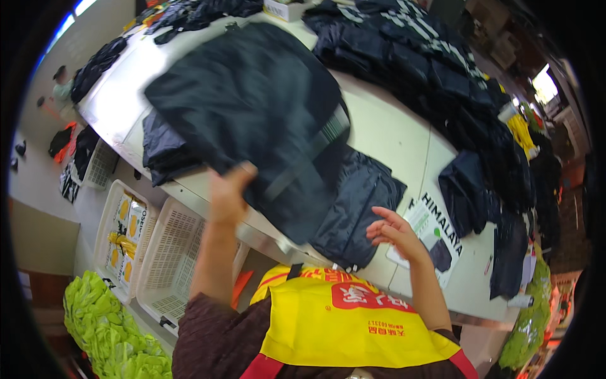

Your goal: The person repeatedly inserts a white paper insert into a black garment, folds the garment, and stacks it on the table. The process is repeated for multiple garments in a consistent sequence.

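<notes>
A large dark garment with a pale reflective strip is blurred by motion, spread above the table in front of me. My left hand is closed on its near left edge, with the thumb on top. Partly beneath it lies a folded dark garment with a smooth, slightly shiny surface. My right hand hovers just right of that folded piece, fingers apart and slightly bent, holding nothing. Right of the folded piece, near my right hand, lies a white printed packaging bag. Another folded dark stack sits to the left under the raised garment.
The white table carries a long heap of dark garments along its far right side. White plastic baskets stand below the left edge, one holding yellow-and-white packages. Bright green bags lie at lower left.
</notes>
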### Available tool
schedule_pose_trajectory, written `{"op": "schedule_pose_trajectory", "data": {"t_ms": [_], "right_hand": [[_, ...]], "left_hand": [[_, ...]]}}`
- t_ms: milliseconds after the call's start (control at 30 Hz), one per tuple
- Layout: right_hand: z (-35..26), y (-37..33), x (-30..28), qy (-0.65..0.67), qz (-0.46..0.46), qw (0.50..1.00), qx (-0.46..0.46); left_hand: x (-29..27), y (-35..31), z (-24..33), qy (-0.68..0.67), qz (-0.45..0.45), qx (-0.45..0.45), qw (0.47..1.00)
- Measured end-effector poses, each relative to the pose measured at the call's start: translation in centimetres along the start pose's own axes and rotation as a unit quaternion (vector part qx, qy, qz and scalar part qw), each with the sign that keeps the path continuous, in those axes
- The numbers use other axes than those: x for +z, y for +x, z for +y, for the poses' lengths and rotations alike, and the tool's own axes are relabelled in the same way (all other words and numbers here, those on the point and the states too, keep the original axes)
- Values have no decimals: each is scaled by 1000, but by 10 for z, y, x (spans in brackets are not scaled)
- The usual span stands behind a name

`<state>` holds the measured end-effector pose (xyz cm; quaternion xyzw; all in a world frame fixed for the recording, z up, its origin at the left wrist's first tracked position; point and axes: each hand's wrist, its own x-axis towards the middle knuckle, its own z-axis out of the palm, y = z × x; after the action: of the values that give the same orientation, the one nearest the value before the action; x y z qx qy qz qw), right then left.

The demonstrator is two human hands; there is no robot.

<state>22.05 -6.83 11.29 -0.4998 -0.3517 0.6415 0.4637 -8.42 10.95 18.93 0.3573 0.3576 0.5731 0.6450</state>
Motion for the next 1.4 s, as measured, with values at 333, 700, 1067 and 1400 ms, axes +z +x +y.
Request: {"op": "schedule_pose_trajectory", "data": {"t_ms": [333, 700, 1067, 1400], "right_hand": [[86, -148, -125, -682, 195, 681, 186], [107, -182, -159, -708, 155, 687, 49], [109, -171, -152, -456, 348, 814, 90], [49, -160, -137, -669, 348, 646, -123]], "left_hand": [[-211, 229, -29, -38, 214, -20, 976], [27, -24, -236, 514, -295, 156, 790], [49, -51, -269, 627, -223, 245, 705], [43, -46, -278, 600, -205, 276, 722]]}}
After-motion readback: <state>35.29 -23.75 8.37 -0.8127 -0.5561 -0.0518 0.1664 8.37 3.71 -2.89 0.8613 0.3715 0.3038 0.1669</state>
